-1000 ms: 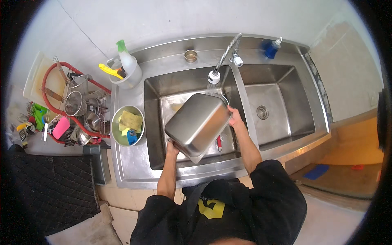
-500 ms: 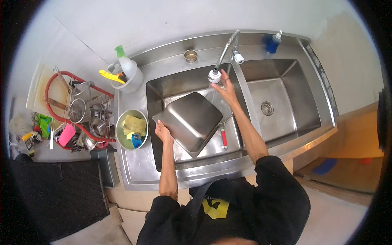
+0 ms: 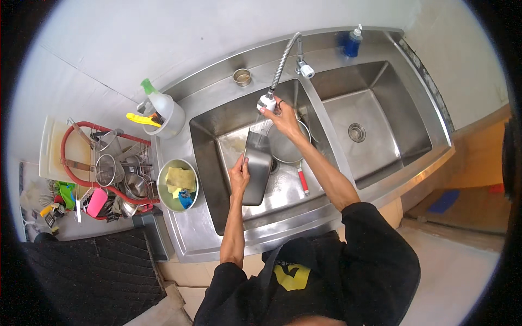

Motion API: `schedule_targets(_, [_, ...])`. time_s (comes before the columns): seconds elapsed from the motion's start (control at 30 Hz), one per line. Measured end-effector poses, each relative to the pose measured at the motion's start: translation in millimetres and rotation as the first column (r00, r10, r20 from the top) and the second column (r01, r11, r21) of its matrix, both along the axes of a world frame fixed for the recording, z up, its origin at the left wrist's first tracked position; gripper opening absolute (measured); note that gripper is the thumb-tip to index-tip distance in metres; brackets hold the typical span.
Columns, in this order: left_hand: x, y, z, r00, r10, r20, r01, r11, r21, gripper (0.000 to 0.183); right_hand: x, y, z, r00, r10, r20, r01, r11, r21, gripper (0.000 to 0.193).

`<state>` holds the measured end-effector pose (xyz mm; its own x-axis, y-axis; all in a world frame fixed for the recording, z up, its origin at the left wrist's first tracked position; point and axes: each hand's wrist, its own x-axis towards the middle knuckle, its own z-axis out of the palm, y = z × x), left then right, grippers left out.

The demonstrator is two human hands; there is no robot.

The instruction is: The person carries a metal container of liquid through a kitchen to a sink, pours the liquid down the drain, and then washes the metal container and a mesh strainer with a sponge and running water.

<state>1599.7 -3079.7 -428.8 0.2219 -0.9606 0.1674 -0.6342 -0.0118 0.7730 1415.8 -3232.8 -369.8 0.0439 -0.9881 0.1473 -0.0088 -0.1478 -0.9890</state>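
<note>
Pan (image 3: 256, 176) tilted on edge in left basin (image 3: 283, 198), long axis running away from you.
Your left hand (image 3: 238, 175) is closed on the pan's left edge and is the nearer; your right hand (image 3: 281, 117) has its fingers curled around the tap head (image 3: 266, 103), just beyond the pan's far end. Room lies leftward, to the basin's left wall (image 3: 215, 174); rightward, the strainer (image 3: 281, 145) sits just beside, before the divider (image 3: 326, 130).

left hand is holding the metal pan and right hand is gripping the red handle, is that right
Not quite: in the head view, the right hand is gripping the white spray head instead. The left hand is holding the metal pan.
</note>
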Motion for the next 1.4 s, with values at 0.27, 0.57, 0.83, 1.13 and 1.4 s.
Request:
schedule_targets(0.27, [0,-3,-2,0.992,-0.024,-0.127,0.008,0.991,-0.130,0.028,0,-2,14,0.967,-0.132,-0.217,0.110,0.988,-0.110,0.061])
schedule_targets(0.57, [-13,-72,11,0.987,0.146,0.065,-0.150,0.988,0.048,0.034,-1,5,25,0.994,0.002,-0.112,-0.004,1.000,-0.013,0.059])
schedule_targets(0.83, [-2,-91,-18,0.842,0.446,-0.304,-0.482,0.875,-0.051,0.029,-8,9,24,0.989,-0.026,-0.149,0.025,1.000,-0.007,0.054])
schedule_targets(1.13, [42,-66,-1,0.433,0.411,-0.802,-0.653,0.757,0.036,0.020,-21,14,36,0.950,-0.017,-0.313,0.020,1.000,0.005,0.066])
schedule_targets(1.4, [81,-26,15,0.314,0.507,-0.803,-0.616,0.752,0.234,0.033,-18,19,45,0.951,-0.037,-0.308,0.047,0.999,0.026,0.066])
